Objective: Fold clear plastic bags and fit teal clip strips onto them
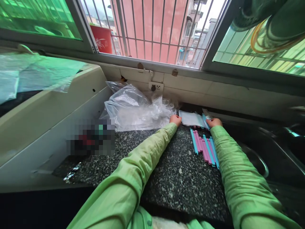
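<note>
Both my hands pinch the small clear plastic bag (192, 119) at the speckled counter's (176, 171) back: left hand (175, 120) one end, right hand (213, 122) plus blue clip (205, 121). I'd keep it taut.

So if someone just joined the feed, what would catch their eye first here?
Probably the row of pink and blue sticks lying on the speckled counter, just below the right hand. Both hands grip a small clear bag at the counter's back edge, the left hand on its other end. Left of them sits a heap of crumpled clear plastic bags.
</note>
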Demonstrator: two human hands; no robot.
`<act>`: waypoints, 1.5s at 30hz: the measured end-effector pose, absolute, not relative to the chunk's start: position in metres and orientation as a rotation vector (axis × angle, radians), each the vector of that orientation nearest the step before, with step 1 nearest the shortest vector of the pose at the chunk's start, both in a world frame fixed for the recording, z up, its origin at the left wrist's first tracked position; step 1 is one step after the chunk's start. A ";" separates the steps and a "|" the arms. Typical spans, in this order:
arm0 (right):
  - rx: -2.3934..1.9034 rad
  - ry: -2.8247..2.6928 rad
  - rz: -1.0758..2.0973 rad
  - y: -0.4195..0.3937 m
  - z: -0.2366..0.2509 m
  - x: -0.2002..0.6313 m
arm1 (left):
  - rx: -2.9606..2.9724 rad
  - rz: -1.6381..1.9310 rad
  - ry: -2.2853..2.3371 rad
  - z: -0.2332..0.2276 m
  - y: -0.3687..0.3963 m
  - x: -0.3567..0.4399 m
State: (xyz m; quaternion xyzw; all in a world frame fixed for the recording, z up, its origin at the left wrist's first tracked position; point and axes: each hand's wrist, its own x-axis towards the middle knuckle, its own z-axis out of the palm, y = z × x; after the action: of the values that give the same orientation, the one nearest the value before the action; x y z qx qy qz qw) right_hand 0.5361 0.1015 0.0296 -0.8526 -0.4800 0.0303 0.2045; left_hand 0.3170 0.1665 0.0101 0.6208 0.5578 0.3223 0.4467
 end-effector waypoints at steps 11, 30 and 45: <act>-2.351 -1.373 -0.120 0.108 0.075 0.494 | 1.637 0.844 1.220 0.032 0.127 0.280; -2.138 -1.876 0.104 0.142 0.096 0.263 | 2.060 0.933 1.505 0.030 0.122 0.128; -1.440 -1.774 -0.238 0.071 0.134 0.307 | 2.011 1.233 1.490 0.034 0.116 0.123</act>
State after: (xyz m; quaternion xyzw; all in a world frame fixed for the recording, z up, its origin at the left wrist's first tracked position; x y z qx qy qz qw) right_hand 0.3073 0.0712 0.1343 -0.5720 -0.7043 -0.0945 0.4098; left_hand 0.1233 0.1164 0.0341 0.7097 0.5258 0.4351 0.1749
